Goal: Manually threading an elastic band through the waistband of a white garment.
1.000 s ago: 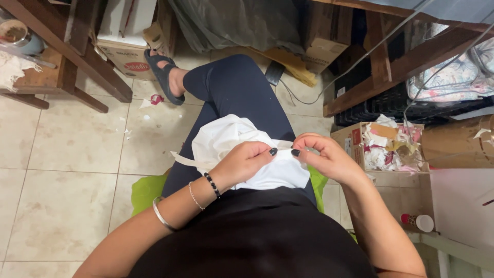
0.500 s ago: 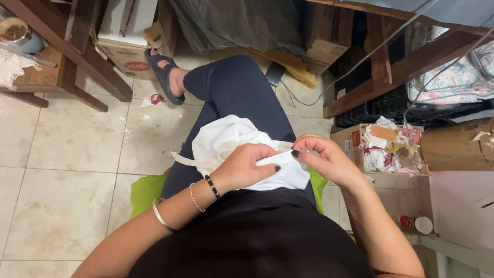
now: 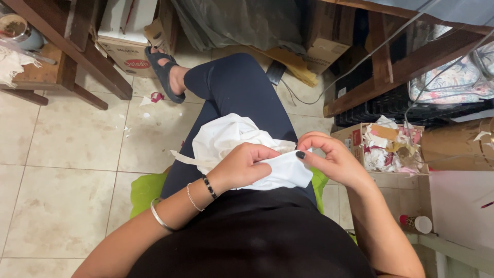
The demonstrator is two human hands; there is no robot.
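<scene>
- Left hand (image 3: 242, 167): fingers curled shut over a fold of the white cloth (image 3: 231, 139), pinning it against the lap.
- Right hand (image 3: 329, 157): fingers bent, thumb and forefinger pinched on the cloth's near edge; whether anything small sits between them cannot be told.
- White cloth: bunched on the thigh of the dark trousers (image 3: 242, 92), with a narrow strip trailing off to the left above the tiled floor (image 3: 62, 154).
- Surroundings: a cardboard box of paper scraps (image 3: 383, 146) stands near the right hand; a green cushion (image 3: 146, 188) shows beneath the seat.
- Risk, as judged: the loose bunch could slide off the sloping thigh if either pinch slackens, and the trailing strip could drag onto the littered floor.
</scene>
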